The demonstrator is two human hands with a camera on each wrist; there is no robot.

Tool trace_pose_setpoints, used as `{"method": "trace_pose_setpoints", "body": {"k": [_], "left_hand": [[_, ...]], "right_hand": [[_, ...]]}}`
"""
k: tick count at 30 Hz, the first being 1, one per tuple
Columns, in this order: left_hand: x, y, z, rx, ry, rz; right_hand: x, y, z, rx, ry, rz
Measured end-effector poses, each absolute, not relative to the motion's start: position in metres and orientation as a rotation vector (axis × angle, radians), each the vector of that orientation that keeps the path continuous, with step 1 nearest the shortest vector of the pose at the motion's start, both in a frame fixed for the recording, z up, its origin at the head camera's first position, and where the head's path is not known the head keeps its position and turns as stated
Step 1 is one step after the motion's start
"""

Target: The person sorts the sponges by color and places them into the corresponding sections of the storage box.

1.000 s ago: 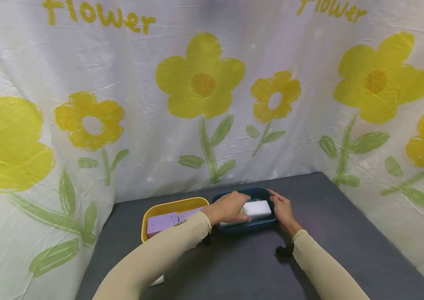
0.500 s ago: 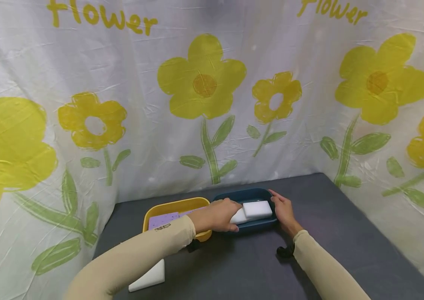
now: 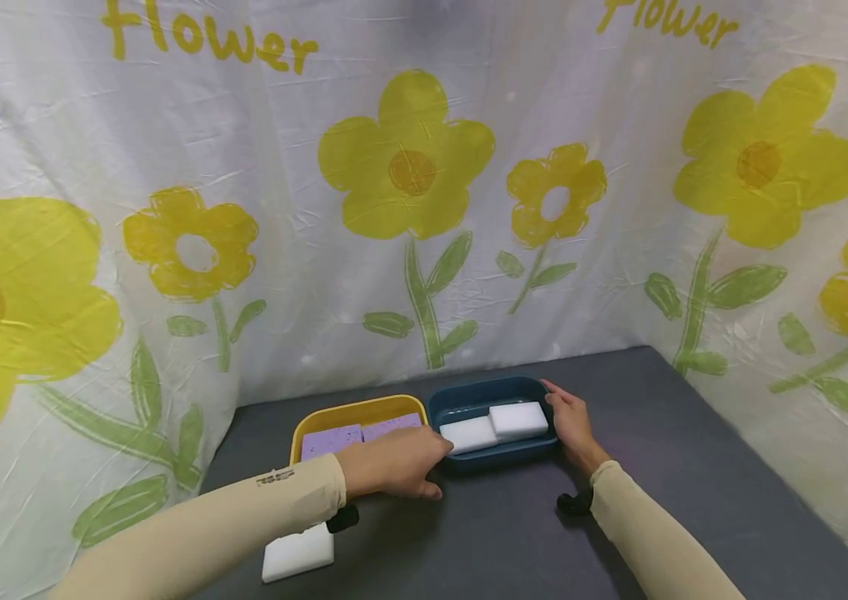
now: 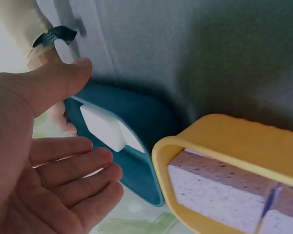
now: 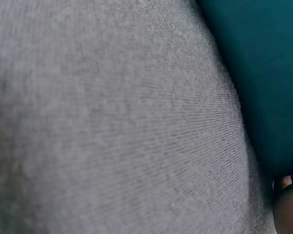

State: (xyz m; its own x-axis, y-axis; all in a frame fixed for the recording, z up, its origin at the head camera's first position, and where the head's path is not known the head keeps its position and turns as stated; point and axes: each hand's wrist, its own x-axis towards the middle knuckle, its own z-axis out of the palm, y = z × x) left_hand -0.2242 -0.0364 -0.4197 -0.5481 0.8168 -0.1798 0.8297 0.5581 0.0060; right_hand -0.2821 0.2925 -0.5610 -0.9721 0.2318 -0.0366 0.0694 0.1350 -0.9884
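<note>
My left hand [image 3: 397, 462] is empty, fingers and thumb relaxed and apart, over the front of the gap between the two tubs. In the left wrist view its fingertips overlap the dark blue tub [image 4: 136, 105]. Two white sponges [image 3: 517, 419] lie inside that tub, one partly over the other. At the tub's right end, my right hand [image 3: 574, 425] grips the rim and end wall. The right wrist view shows mostly cloth, with the tub's wall [image 5: 263, 83] and a bit of that hand at the edge. Purple sponges [image 3: 331, 442] sit side by side in a yellow tub [image 3: 364, 405].
Another white sponge [image 3: 298, 554] lies on the grey tabletop [image 3: 499, 542] at front left, partly under my left sleeve. The tubs stand side by side near the back edge. A flower-printed curtain [image 3: 281, 167] hangs behind and along both sides.
My left hand has let go of the left white sponge in the blue tub and moved left and toward me. The sponge on the table has come into fuller view. My right hand stays put.
</note>
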Motion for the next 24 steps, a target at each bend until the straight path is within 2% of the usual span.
{"method": "trace_pose_setpoints", "body": {"k": [15,24], "left_hand": [[-0.191,-0.077,-0.414,1.355,2.585,-0.196],[-0.180,-0.110,-0.418,1.136,2.573,-0.248]], "right_hand": [[-0.282,0.297,-0.557,-0.309,-2.269,1.966],[-0.280,0.295,-0.555,-0.322,-2.271,1.985]]}}
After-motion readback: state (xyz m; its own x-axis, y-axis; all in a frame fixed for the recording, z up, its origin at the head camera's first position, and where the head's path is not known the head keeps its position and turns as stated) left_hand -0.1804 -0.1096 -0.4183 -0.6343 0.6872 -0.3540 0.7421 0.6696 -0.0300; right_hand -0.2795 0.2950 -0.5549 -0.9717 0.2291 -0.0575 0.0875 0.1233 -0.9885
